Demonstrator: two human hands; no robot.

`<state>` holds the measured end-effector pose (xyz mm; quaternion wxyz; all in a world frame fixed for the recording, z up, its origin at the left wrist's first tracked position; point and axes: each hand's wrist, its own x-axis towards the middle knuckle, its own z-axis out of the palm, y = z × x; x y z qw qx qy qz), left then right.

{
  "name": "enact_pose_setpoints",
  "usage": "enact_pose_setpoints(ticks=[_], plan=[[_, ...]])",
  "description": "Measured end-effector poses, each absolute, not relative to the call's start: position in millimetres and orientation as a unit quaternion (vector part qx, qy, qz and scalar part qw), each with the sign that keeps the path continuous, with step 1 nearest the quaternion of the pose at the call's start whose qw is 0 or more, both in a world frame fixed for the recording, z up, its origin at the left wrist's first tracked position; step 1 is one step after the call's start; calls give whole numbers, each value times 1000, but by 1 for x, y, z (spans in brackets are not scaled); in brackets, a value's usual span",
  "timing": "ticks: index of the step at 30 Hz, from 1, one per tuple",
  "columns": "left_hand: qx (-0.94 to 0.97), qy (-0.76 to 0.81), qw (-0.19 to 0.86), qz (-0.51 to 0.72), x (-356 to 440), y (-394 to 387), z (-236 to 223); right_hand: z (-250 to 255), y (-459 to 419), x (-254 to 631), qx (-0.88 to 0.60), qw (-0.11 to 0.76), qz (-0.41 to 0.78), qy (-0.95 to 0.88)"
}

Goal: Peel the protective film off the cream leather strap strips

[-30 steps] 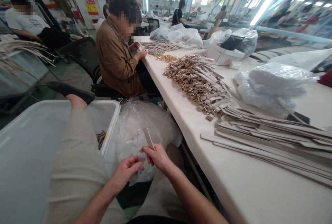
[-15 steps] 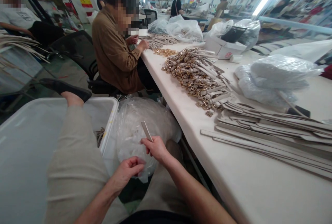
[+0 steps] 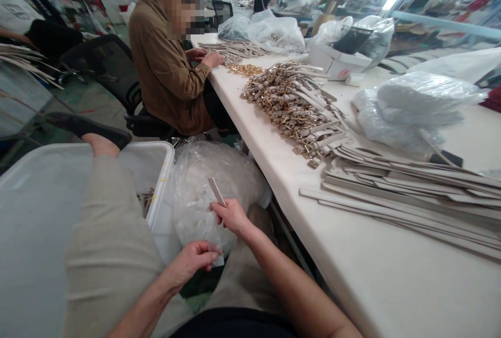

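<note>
My right hand [image 3: 231, 216] grips a short, flat, light grey-beige strap [image 3: 216, 192], whose rounded end points up and away from me. Lower and to the left, my left hand [image 3: 194, 261] is closed in a pinch on a thin piece of clear plastic film [image 3: 216, 241]. That film hangs between the two hands, and its upper end near the right fingers is hard to make out. Behind both hands bulges a large clear plastic bag [image 3: 219, 166] on the floor side of the table.
On the white table [image 3: 336, 233] lie long flat straps [image 3: 407, 213], a heap of buckled straps [image 3: 289, 103], gold metal pieces [image 3: 245, 70] and plastic bags [image 3: 415, 103]. A white bin [image 3: 162, 181] stands at left under my leg. A co-worker [image 3: 168, 61] sits at the table's far side.
The view has tilted and shifted slightly. Both hands keep their grips, and the film between them shows straighter and more plainly than before.
</note>
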<state>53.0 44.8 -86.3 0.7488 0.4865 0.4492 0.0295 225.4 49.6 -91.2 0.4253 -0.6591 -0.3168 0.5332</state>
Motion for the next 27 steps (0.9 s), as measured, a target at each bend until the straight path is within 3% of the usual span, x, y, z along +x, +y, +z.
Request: enact_pose_setpoints(ticks=[7, 12, 18, 27], plan=[[497, 446, 744, 17, 53, 44, -94, -93, 51, 224, -662, 421, 535, -314], [378, 457, 797, 119, 49, 45, -103, -96, 38, 235, -643, 422, 560, -309], [202, 527, 788, 245, 48, 59, -105, -99, -17, 230, -570, 351, 656, -348], [163, 506, 797, 287, 51, 59, -104, -106, -52, 194, -513, 283, 719, -374]])
